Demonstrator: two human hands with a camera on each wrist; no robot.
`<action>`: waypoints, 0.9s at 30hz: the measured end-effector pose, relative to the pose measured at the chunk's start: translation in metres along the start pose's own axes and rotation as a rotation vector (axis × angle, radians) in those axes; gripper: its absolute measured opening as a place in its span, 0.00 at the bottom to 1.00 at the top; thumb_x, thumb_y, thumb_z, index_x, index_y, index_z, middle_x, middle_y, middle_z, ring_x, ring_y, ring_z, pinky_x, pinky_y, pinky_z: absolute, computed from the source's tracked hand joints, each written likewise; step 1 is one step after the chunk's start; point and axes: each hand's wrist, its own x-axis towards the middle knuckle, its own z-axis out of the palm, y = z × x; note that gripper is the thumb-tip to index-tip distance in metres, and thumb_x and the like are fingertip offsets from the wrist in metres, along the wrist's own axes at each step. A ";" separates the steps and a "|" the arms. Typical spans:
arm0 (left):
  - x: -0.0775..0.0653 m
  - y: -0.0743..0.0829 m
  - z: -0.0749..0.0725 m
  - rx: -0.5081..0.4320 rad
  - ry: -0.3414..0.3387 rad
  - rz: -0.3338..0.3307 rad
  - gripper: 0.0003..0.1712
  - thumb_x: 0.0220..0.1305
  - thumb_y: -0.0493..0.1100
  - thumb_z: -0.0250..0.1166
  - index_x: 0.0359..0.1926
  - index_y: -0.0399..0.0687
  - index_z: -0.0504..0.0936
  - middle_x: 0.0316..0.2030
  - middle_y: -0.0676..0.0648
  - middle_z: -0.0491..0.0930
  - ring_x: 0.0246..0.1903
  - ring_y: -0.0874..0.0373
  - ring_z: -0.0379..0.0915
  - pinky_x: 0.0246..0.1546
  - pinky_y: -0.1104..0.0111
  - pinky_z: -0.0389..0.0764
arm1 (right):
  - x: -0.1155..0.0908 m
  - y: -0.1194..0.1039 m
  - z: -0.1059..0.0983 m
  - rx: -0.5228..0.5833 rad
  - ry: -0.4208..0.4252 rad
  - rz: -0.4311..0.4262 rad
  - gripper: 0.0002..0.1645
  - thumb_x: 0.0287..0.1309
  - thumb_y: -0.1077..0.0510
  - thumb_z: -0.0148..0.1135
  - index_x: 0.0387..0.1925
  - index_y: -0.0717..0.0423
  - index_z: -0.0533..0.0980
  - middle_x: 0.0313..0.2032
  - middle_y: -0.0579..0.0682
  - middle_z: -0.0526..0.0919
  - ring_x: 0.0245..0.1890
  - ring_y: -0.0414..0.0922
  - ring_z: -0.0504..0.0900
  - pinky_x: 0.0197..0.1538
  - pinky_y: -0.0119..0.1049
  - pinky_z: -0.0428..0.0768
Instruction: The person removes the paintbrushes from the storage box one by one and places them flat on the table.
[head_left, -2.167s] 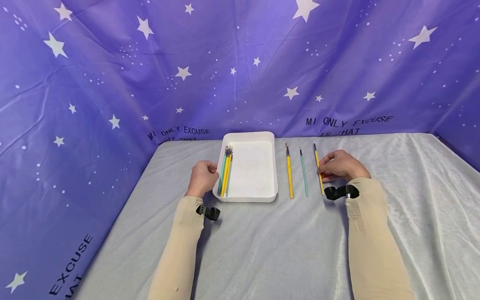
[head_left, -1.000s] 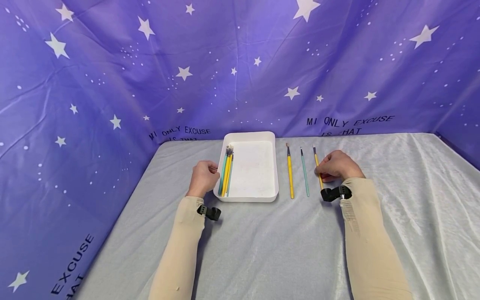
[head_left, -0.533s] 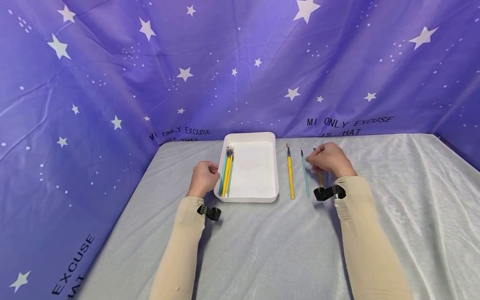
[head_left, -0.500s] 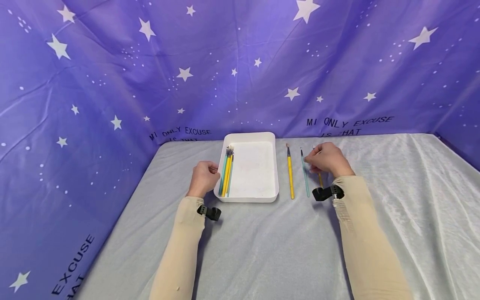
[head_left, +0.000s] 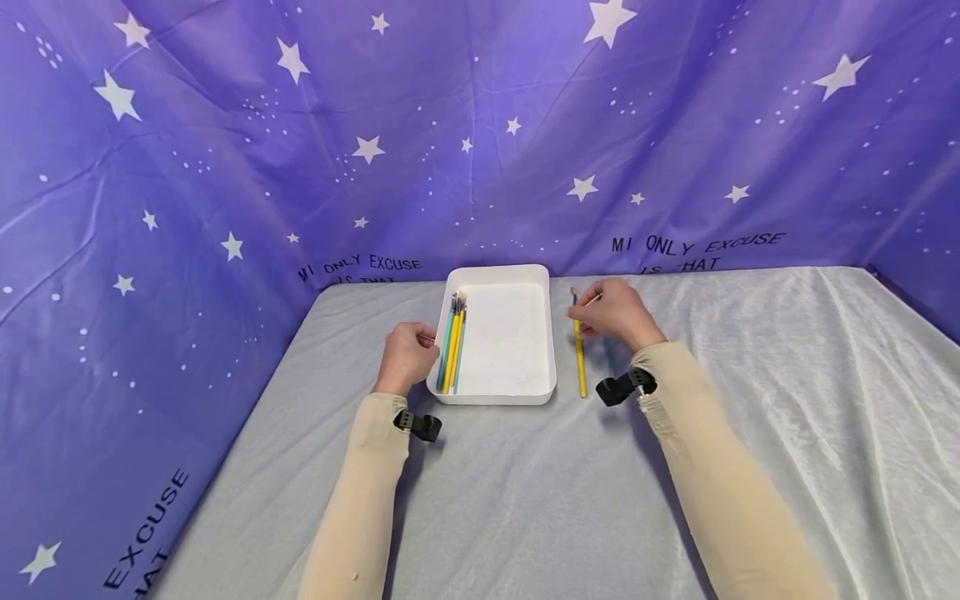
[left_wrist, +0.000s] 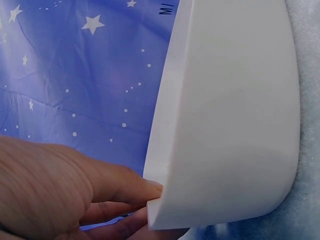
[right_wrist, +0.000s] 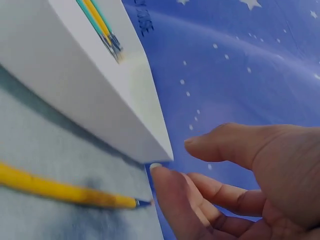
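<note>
In the head view, my left hand [head_left: 407,357] pinches the left rim of a white rectangular tray [head_left: 552,358]. The left wrist view shows the thumb on the edge of the tray wall [left_wrist: 230,110]. Inside the tray, along its left side, lies a bundle of teal and yellow paintbrushes [head_left: 452,346]. My right hand [head_left: 617,315] hovers over a thick yellow paintbrush [head_left: 581,367] lying right of the tray. In the right wrist view, its thumb and index finger stand apart with nothing between them, near the yellow paintbrush [right_wrist: 70,191].
A teal paintbrush [head_left: 611,358] lies partly hidden below my right hand. Another yellow paintbrush is hidden by that hand and wrist. Grey cloth [head_left: 540,500] covers the table, and a purple star-patterned curtain [head_left: 480,192] hangs at the back and left.
My right hand has left the rightmost yellow paintbrush and moved left, past the teal one, to above the thick yellow paintbrush. The left hand and tray stay in place.
</note>
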 end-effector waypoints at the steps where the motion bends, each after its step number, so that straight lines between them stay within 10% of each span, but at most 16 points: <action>1: 0.000 0.000 0.000 0.002 0.001 0.001 0.14 0.64 0.33 0.63 0.50 0.36 0.85 0.39 0.41 0.84 0.37 0.51 0.78 0.36 0.65 0.79 | 0.001 -0.002 0.002 0.001 0.001 -0.007 0.18 0.60 0.54 0.67 0.45 0.64 0.78 0.34 0.55 0.86 0.26 0.40 0.87 0.41 0.39 0.88; 27: 0.000 0.001 -0.001 0.010 0.001 0.010 0.15 0.64 0.33 0.63 0.51 0.37 0.86 0.41 0.41 0.85 0.39 0.50 0.79 0.38 0.64 0.80 | 0.019 -0.061 0.072 0.052 -0.110 -0.030 0.10 0.58 0.59 0.70 0.34 0.63 0.80 0.34 0.60 0.88 0.21 0.40 0.86 0.34 0.34 0.87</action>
